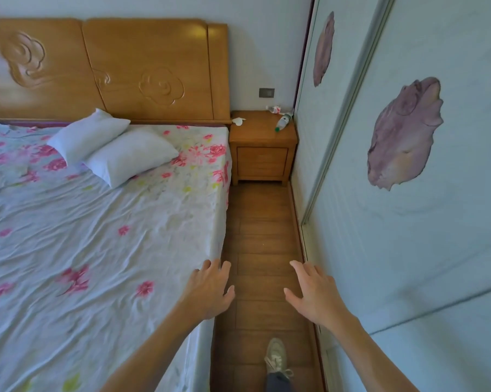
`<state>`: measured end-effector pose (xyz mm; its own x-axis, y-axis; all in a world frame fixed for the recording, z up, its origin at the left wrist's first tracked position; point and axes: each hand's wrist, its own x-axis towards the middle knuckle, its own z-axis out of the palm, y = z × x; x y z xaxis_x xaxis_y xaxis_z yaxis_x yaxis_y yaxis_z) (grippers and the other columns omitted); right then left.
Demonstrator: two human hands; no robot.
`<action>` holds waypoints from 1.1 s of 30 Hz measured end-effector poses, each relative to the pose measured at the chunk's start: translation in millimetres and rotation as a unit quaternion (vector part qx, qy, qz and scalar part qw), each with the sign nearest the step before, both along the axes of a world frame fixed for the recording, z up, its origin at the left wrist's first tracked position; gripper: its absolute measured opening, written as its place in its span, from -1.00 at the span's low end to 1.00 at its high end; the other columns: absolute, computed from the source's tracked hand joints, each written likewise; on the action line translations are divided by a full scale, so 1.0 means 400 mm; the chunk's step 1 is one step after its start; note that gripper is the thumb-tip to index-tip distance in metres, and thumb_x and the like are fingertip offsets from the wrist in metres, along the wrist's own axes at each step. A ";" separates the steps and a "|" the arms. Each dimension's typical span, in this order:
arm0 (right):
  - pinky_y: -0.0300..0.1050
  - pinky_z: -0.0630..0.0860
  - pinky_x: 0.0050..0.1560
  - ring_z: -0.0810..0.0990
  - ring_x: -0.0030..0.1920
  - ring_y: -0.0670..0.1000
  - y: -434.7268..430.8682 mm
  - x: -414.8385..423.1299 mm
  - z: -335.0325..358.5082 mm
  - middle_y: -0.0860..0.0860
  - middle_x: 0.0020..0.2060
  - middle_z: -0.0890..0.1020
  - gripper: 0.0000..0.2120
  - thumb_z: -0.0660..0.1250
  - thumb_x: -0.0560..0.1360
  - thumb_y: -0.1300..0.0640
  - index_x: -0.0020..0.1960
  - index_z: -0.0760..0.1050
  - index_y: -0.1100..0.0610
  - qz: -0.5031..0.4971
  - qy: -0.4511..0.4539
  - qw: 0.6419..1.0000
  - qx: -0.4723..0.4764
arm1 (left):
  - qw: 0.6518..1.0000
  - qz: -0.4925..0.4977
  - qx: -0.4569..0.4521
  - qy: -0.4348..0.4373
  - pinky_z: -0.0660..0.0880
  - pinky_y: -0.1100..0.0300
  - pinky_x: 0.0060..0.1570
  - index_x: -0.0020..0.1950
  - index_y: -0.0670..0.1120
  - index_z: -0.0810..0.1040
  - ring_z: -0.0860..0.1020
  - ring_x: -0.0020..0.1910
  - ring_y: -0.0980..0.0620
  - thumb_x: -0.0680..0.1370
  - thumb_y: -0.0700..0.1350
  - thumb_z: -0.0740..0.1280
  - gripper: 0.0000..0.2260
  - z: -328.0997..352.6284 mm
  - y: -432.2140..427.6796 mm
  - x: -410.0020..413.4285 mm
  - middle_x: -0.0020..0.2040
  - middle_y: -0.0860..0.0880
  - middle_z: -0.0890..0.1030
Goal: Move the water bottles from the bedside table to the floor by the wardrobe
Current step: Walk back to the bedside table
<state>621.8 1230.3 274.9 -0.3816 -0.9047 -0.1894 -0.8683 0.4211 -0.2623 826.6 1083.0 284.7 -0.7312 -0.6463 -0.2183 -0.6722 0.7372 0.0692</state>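
Far ahead stands a wooden bedside table (255,135) between the bed and the wardrobe. A clear water bottle with a green label (283,122) lies on its side at the table's right edge. A second bottle with a red-and-white label (275,109) lies at the back of the top, near the wall. My left hand (210,290) hovers over the bed's edge, fingers spread, holding nothing. My right hand (313,292) is held out over the floor beside the wardrobe, also spread and holding nothing. Both hands are far from the bottles.
A narrow strip of wooden floor (262,236) runs between the bed (97,222) and the sliding wardrobe doors (380,193). A crumpled white tissue (238,121) lies on the table's left side. Two pillows (111,148) rest on the bed. My shoe (276,356) is on the floor.
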 end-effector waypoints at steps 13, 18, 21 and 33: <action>-0.04 0.38 0.29 0.36 0.37 0.03 -0.207 -0.375 0.004 -0.02 0.38 0.40 -0.41 0.17 0.60 -0.19 0.53 0.16 0.03 -0.028 -0.037 0.999 0.005 | 1.000 0.015 -0.014 -0.001 0.52 0.18 0.17 0.42 0.02 0.30 0.46 0.25 0.03 0.59 0.19 0.13 -0.54 0.006 -0.240 -0.316 0.37 0.02 0.42; -0.04 0.40 0.29 0.36 0.38 0.03 -0.284 -0.438 -0.011 -0.03 0.38 0.39 -0.40 0.15 0.59 -0.21 0.53 0.15 0.02 -0.031 -0.048 0.998 0.015 | 1.000 0.025 -0.015 -0.008 0.52 0.17 0.18 0.45 0.01 0.29 0.45 0.27 0.02 0.59 0.20 0.10 -0.52 0.004 -0.334 -0.388 0.39 0.01 0.40; -0.05 0.40 0.29 0.37 0.38 0.02 -0.345 -0.471 -0.023 -0.03 0.39 0.39 -0.40 0.15 0.59 -0.22 0.54 0.14 0.01 -0.028 -0.052 0.998 0.019 | 1.000 0.027 -0.007 -0.009 0.52 0.15 0.18 0.44 0.00 0.29 0.45 0.28 0.01 0.59 0.19 0.11 -0.52 -0.007 -0.398 -0.432 0.39 0.00 0.40; -0.14 0.41 0.24 0.39 0.35 0.00 -0.740 -0.626 -0.004 -0.02 0.37 0.40 -0.41 0.15 0.61 -0.18 0.55 0.14 0.03 -0.042 -0.053 0.998 0.012 | 0.999 0.016 0.027 0.011 0.54 0.15 0.09 0.38 -0.03 0.32 0.46 0.22 -0.01 0.58 0.15 0.12 -0.57 -0.033 -0.820 -0.608 0.32 -0.03 0.44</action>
